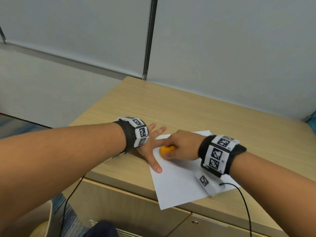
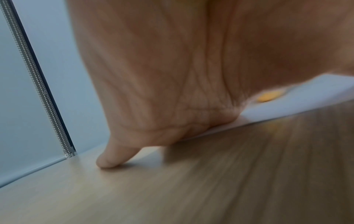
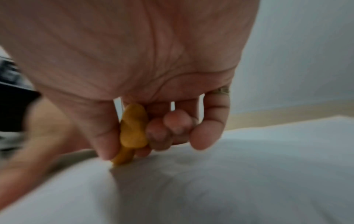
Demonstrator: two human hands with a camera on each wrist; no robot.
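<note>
A white sheet of paper [image 1: 179,183] lies on the wooden desk top [image 1: 171,106]. My left hand [image 1: 150,146] rests flat with straight, spread fingers, pressing the sheet's left edge; its thumb [image 1: 156,165] lies on the paper. My right hand [image 1: 181,146] grips a small orange, egg-shaped object [image 1: 166,150] between thumb and curled fingers. In the right wrist view the orange object [image 3: 133,131] stands with its lower tip touching the paper [image 3: 229,174]. The left wrist view shows my palm [image 2: 172,75], one fingertip [image 2: 109,160] on the wood, and the orange object [image 2: 269,95] blurred beyond.
The desk sits in a corner between pale partition walls [image 1: 222,48] with a metal strip [image 1: 148,40] at their joint. A cabinet front [image 1: 128,207] lies below the desk edge. Black cables [image 1: 246,206] trail from both wrist bands. Carpet [image 1: 10,124] shows at the left.
</note>
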